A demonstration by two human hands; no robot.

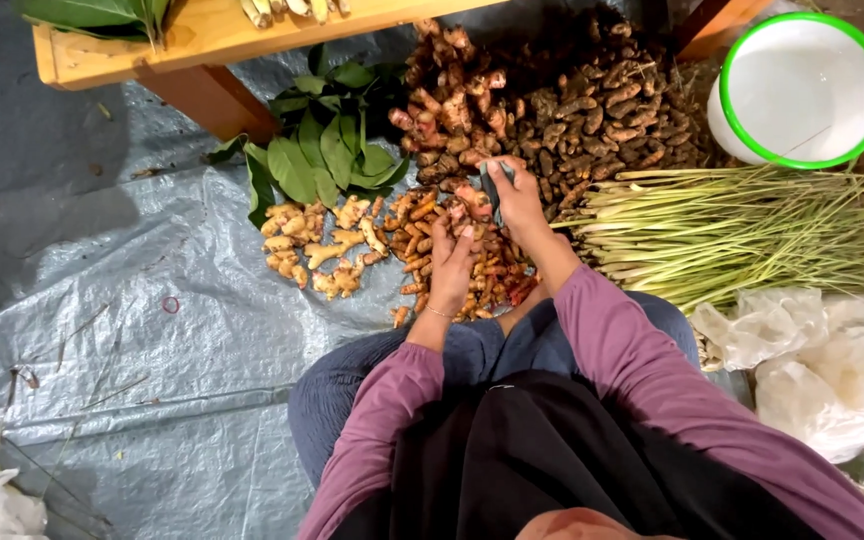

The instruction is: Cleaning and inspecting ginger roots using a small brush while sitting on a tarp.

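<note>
I sit on a grey tarp [152, 330] with piles of roots in front of me. My right hand [519, 200] is closed around a dark-handled knife [495, 190], its blade pointing down. My left hand [452, 262] grips a pinkish root [472, 203] just left of the knife, above a heap of small orange roots [422, 255]. A pile of pale yellow ginger-like pieces [317, 250] lies to the left of my hands. Pink-tipped roots [452, 100] and dark brown roots [602, 115] are heaped beyond them.
Green leaves [327, 150] lie under a wooden bench [202, 45] at the top left. A bundle of lemongrass stalks [742, 230] stretches to the right. A white bucket with a green rim [802, 90] stands top right, and white plastic bags [822, 370] lie lower right.
</note>
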